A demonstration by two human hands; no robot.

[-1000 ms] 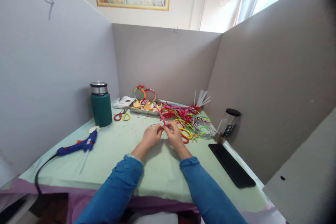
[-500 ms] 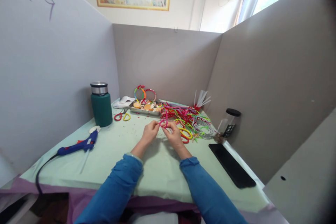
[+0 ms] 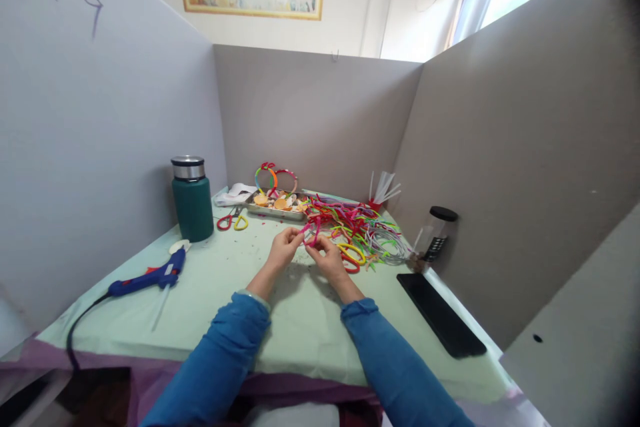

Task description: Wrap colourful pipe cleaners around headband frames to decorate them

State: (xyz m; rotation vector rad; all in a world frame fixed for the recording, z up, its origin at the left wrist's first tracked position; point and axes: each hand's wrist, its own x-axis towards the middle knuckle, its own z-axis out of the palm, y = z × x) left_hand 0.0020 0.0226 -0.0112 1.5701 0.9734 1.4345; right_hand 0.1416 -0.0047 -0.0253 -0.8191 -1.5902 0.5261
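Observation:
Over the middle of the table, my left hand [image 3: 284, 248] and my right hand [image 3: 327, 260] face each other, fingertips pinched on a bent pink pipe cleaner [image 3: 318, 229]. The left fingers grip it on its left side and the right fingers lower down; one length sticks up between them. Just beyond lies a tangled heap of coloured pipe cleaners [image 3: 345, 215]. Scissors with yellow and red handles [image 3: 353, 255] rest right beside my right hand, their blades hidden.
A blue glue gun [image 3: 150, 278] and green flask [image 3: 193, 203] stand left. Behind are a metal tray [image 3: 276, 213] of small pieces, two colourful rings [image 3: 267, 179] and more scissors [image 3: 233, 221]. Right: a black phone-like slab [image 3: 440, 315], a black-lidded jar [image 3: 437, 237], white sticks [image 3: 385, 188].
My hands have moved slightly apart at the fingertips, the left a little up and the right a little down. The pink pipe cleaner now shows a wider bend between them.

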